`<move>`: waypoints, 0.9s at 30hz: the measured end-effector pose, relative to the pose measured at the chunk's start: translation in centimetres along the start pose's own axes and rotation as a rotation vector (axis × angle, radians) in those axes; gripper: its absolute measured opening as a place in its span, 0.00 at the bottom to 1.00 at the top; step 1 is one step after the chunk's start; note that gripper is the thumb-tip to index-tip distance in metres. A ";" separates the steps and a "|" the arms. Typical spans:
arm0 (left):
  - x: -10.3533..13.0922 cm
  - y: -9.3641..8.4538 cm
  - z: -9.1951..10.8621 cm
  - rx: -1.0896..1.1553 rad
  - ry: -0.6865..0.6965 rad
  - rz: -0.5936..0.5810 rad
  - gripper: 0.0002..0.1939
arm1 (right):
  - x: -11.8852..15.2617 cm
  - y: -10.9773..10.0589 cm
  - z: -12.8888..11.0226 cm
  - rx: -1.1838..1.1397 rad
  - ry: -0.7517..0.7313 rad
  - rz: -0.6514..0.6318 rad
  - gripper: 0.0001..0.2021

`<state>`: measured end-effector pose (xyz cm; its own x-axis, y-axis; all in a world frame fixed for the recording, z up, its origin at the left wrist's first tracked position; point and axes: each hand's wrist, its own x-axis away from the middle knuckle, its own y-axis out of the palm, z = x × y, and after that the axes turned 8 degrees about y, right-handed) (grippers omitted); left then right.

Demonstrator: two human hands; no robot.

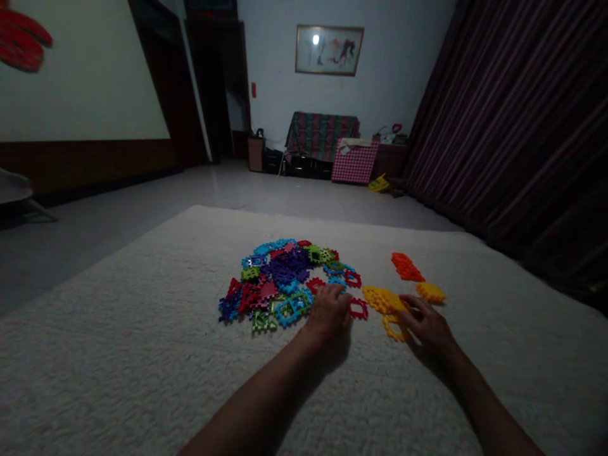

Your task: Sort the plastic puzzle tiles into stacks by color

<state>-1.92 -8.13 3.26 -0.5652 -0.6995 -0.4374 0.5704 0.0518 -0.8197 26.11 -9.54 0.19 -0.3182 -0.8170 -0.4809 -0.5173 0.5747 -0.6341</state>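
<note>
A heap of toothed plastic interlocking tiles (287,269) in purple, blue, green and red lies on the pale mat. My left hand (330,311) is at its right edge, fingers curled down beside a red tile (315,284); whatever lies under the fingertips is hidden. To the right, my right hand (430,326) has its fingers and thumb closed on the near end of a cluster of yellow tiles (381,299). A yellow frame-shaped tile (393,328) lies just below that cluster. Between my hands is a red frame-shaped tile (358,309).
Beyond my right hand lie a small yellow stack (430,292) and an orange row of tiles (407,266). The textured mat (142,304) spreads around them. Against the far wall stand a cloth-covered item (323,134) and a checked panel (354,161). Dark curtains (513,114) hang at right.
</note>
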 end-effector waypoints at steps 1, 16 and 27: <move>-0.2 0.7 0.6 0.018 0.033 -0.007 0.19 | 0.1 0.4 0.2 -0.014 0.014 -0.018 0.18; -0.2 3.6 2.2 0.014 -0.039 -0.053 0.14 | 0.0 3.4 -1.9 -0.409 0.268 -0.135 0.30; -0.1 4.2 1.6 -0.026 0.028 0.004 0.13 | -0.2 -1.6 1.9 0.111 0.101 -0.159 0.26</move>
<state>1.49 -8.98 0.41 -0.5795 -0.6791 -0.4506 0.5574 0.0731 -0.8270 28.55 -10.24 0.15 -0.3203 -0.8951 -0.3102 -0.4780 0.4354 -0.7628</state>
